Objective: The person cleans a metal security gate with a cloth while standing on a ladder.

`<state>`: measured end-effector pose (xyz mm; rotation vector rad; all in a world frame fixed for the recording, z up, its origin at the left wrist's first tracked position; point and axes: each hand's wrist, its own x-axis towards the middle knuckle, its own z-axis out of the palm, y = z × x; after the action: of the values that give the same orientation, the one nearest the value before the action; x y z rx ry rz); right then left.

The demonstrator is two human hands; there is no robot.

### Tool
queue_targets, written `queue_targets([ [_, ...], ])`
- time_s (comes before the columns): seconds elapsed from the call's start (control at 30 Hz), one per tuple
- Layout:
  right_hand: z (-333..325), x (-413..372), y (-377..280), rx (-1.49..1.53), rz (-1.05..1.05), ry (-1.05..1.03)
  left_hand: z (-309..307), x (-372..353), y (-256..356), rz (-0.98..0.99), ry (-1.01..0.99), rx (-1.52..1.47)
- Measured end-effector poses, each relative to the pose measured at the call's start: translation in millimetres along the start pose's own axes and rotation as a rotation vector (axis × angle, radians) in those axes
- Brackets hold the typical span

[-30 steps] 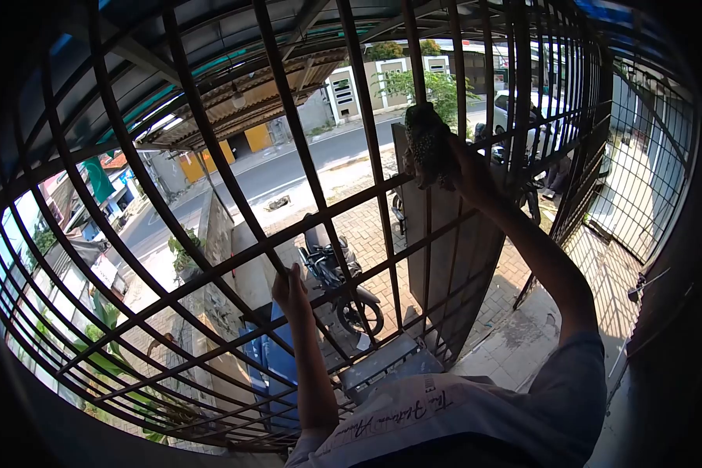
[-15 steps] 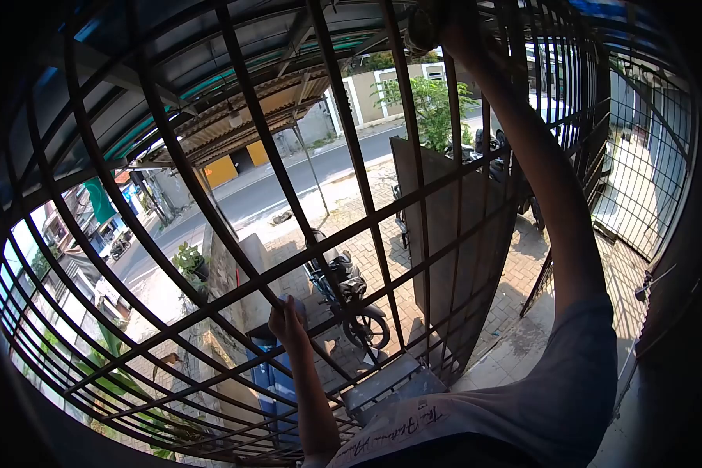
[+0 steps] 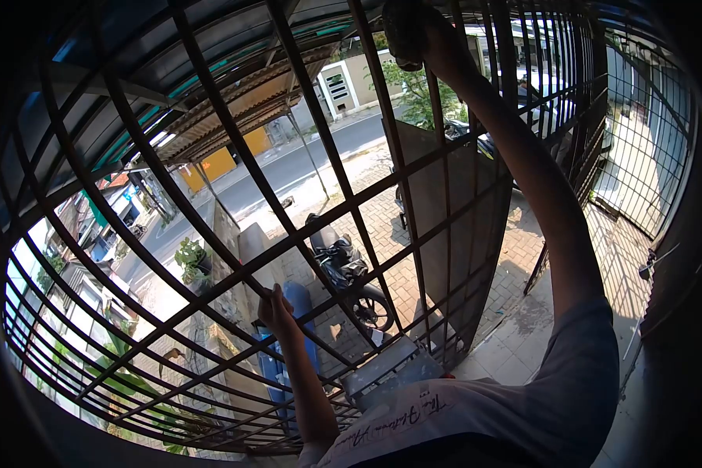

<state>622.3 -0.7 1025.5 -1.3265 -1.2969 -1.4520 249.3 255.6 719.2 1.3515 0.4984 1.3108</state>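
A dark metal grille [image 3: 312, 234] of long bars and crossbars stretches across most of the view in front of me. My left hand [image 3: 277, 312] is closed around one of its bars at lower middle, just under a crossbar. High up, with the arm stretched out, my right hand [image 3: 438, 48] is closed on a dark, bunched lump [image 3: 402, 35], perhaps a cloth. The lump lies against the upper bars. Shadow hides its detail and most of the fingers.
Beyond the grille, a motorcycle [image 3: 339, 261] stands on paving, with a blue barrel [image 3: 300, 300] beside it. A flat grey panel [image 3: 448, 226] stands behind the bars. A grey metal box [image 3: 390, 370] is below, near my shirt. A mesh gate [image 3: 639, 140] is at right.
My right hand and the dark lump have shifted left and slightly lower in view. My left hand keeps its hold on the bar. The whole view has turned a little.
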Motion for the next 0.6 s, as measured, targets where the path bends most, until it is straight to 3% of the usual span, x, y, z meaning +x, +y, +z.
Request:
queue_targets([
  [0.07,-3.2,-22.3,-5.9,-0.059,0.141,-0.051,1.1,-1.8,1.8,0.002,0.001,0.01],
  [0.1,-3.1,-36.8,-14.8,-0.086,0.112,-0.006,2.4,-2.2,3.5,-0.026,0.006,-0.006],
  [0.23,-18.8,-87.0,-53.4,0.367,0.463,-0.123,1.1,-3.9,9.9,-0.052,-0.008,0.017],
  [0.33,-24.1,-120.6,-65.5,0.204,0.485,-0.161,-2.3,-2.3,7.1,-0.021,-0.064,-0.027],
  [0.4,-19.0,-140.8,-52.3,-0.03,0.196,-0.128,-1.9,-2.9,11.1,-0.04,-0.074,-0.023],
  [0.6,-49.5,-134.1,-74.7,0.025,0.351,-0.351,-2.5,-4.8,14.5,-0.03,-0.099,-0.03],
])
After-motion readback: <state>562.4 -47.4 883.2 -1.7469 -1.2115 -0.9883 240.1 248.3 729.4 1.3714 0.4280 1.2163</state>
